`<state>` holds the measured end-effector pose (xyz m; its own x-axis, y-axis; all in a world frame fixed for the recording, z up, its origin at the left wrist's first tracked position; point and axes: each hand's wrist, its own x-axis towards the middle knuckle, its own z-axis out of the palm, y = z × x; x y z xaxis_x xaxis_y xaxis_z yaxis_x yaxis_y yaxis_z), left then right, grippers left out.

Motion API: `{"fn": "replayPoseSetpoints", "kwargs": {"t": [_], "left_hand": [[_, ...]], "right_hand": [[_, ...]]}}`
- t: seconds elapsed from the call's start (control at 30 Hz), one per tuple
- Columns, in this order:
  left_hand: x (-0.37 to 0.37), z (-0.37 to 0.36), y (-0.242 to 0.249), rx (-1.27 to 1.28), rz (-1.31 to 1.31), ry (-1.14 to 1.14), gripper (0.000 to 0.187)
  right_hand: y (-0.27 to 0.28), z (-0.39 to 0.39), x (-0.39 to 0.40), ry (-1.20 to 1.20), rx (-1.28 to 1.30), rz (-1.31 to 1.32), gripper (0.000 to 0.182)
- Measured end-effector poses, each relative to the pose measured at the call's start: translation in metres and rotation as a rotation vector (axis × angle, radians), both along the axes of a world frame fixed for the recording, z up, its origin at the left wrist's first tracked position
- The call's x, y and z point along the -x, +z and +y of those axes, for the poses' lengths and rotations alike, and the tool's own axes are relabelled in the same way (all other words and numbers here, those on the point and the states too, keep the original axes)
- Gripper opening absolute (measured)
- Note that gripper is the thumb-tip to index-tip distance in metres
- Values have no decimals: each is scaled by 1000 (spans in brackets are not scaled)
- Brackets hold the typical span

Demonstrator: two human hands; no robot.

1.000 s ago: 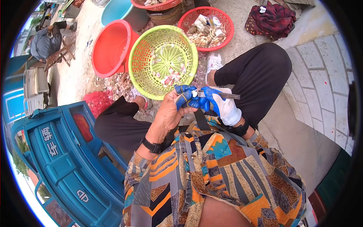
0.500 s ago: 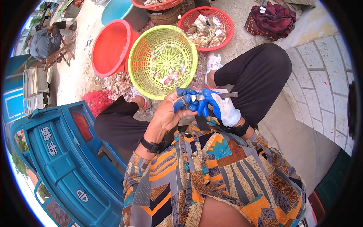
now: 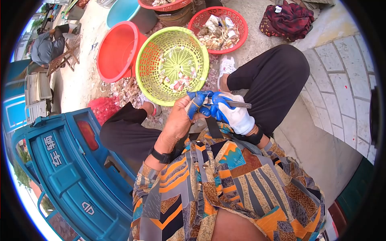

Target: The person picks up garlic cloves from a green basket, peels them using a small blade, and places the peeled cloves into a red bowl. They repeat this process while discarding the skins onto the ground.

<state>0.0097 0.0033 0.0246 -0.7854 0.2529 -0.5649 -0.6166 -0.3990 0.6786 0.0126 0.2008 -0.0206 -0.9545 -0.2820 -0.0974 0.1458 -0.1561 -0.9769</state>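
Note:
My left hand (image 3: pixel 181 117), with blue covers on its fingers, is closed at the middle of the view. It pinches a small pale piece that looks like a garlic clove, mostly hidden by the fingers. Pressed up against it is my right hand (image 3: pixel 237 115), in a white glove with blue coated fingers. That hand is wrapped round a knife (image 3: pixel 242 105), whose flat grey metal end sticks out to the right. Just beyond both hands stands a yellow-green basket (image 3: pixel 144 74) with loose garlic cloves (image 3: pixel 181 82) on its bottom.
A red tub (image 3: pixel 105 52) stands left of the basket, and a red basket (image 3: pixel 244 30) of garlic bulbs (image 3: pixel 217 35) behind it. Peelings (image 3: pixel 124 89) litter the ground. A blue vehicle (image 3: pixel 68 172) is close at my left, a tiled wall (image 3: pixel 341 80) at my right. Another person (image 3: pixel 46 48) sits far left.
My right hand has turned and drawn closer to the left fingers, with the knife tilting slightly downward to the right. The pale piece between the fingers is now less visible.

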Motion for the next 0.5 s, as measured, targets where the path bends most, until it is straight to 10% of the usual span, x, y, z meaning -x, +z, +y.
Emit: {"fn": "replayPoseSetpoints", "kwargs": {"t": [0.5], "left_hand": [[0,-1,2,75,56,2,35]], "right_hand": [[-9,0,5,-175,148,-150,20]]}}
